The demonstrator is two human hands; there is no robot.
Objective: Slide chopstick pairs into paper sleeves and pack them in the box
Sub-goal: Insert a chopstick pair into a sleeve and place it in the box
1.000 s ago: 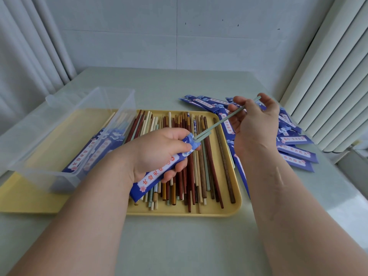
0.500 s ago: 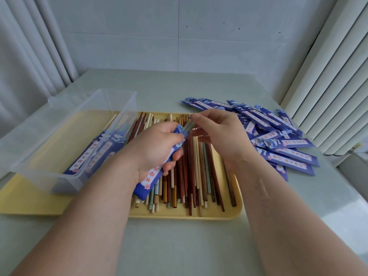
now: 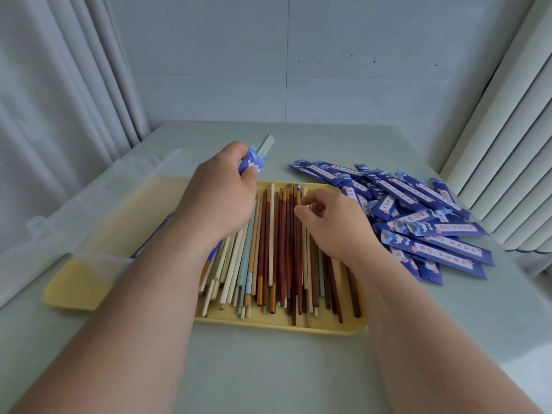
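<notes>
Currently finds left grip (image 3: 221, 198) clenched round filled sleeve (image 3: 250, 162), pale chopstick pair (image 3: 266, 144) protruding, held above tray (image 3: 277, 327) far edge, presumably to clear the box (image 3: 89, 204) wall at left. Finds right grip (image 3: 331, 225) curled over loose chopsticks (image 3: 268, 249); cannot tell whether pinching one. Notes empty sleeves (image 3: 418, 210) heaped right; sees moving room over worktop (image 3: 268, 369) before tray.

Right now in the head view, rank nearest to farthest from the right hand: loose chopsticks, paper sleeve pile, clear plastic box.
1. Loose chopsticks: directly beneath the right hand, on the yellow tray.
2. Paper sleeve pile: just to the hand's right, beside the tray.
3. Clear plastic box: far left, at the tray's other end.
</notes>
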